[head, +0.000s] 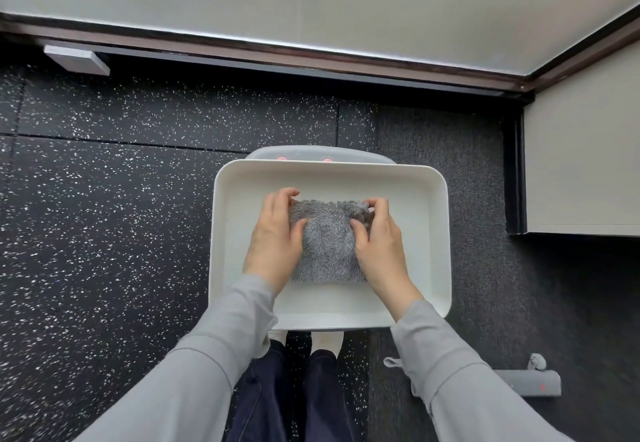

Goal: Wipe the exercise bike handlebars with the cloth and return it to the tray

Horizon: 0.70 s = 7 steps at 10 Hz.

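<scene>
Grey fluffy cloth [328, 241] lies lengthwise toward the wall in white tray [429, 199], both hands' grip [277, 234] [377, 237] grasping its sides.

1. The person wears a light grey long-sleeved top; both sleeves [194, 365] reach down to the wrists and leave the hands bare.
2. The left hand [277, 234] and right hand [375, 237] carry no gloves, rings or watch that can be seen.
3. A seam line curves across each upper sleeve, and a small grey tab or cord end [393, 362] sticks out beside the right sleeve.
4. The trousers [294, 396] are dark navy.
5. Pale, off-white shoe toes [325, 341] show below the trouser legs.
</scene>
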Available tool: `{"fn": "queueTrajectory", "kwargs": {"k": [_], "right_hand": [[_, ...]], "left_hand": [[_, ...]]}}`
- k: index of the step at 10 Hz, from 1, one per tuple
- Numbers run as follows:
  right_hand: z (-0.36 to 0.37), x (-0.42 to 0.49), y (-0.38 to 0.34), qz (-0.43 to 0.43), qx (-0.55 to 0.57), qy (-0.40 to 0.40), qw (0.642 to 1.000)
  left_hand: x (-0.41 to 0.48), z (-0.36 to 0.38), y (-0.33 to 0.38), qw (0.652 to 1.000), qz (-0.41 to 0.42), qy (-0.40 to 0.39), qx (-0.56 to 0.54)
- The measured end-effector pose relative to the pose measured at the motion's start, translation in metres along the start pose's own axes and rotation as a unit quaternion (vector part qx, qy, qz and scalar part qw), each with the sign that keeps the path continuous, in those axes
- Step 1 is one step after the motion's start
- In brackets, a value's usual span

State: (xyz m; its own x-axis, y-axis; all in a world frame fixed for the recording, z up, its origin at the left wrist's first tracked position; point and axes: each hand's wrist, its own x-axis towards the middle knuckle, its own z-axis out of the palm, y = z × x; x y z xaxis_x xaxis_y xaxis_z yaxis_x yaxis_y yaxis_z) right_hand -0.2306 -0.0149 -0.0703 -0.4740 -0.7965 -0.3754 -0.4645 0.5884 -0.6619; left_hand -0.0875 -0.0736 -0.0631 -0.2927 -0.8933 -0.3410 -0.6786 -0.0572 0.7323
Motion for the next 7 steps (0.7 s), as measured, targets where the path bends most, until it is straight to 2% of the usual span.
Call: {"fn": "queueTrajectory", "kwargs": {"k": [1,2,3,4,5,6,7], "right_hand": [[-0.001,-0.005,0.000,-0.076,-0.125,0.053,0.988],[-0.007,-0.014,0.009,-0.197,-0.263,0.032,0.944],[-0.008,-0.019,0.032,-0.220,-0.369,-0.107,0.897],[-0.010,-0.011,0.045,-0.205,-0.403,-0.150,0.879],[-0.013,-0.009,0.044,-0.203,-0.418,-0.163,0.870],[-0.019,-0.015,0.031,-0.173,-0.381,-0.163,0.893],[-0.029,-0.030,0.013,-0.140,-0.314,-0.125,0.931]], "left_hand": [[-0.011,0.004,-0.007,0.969,0.131,0.014,0.207],[-0.020,0.004,-0.017,0.912,0.195,-0.071,0.355],[-0.020,0.005,-0.034,0.884,0.191,-0.136,0.405],[-0.016,0.005,-0.039,0.866,0.194,-0.145,0.438],[-0.016,0.003,-0.039,0.859,0.194,-0.153,0.448],[-0.019,0.000,-0.031,0.873,0.175,-0.161,0.425],[-0.029,-0.010,-0.017,0.895,0.133,-0.138,0.403]]}}
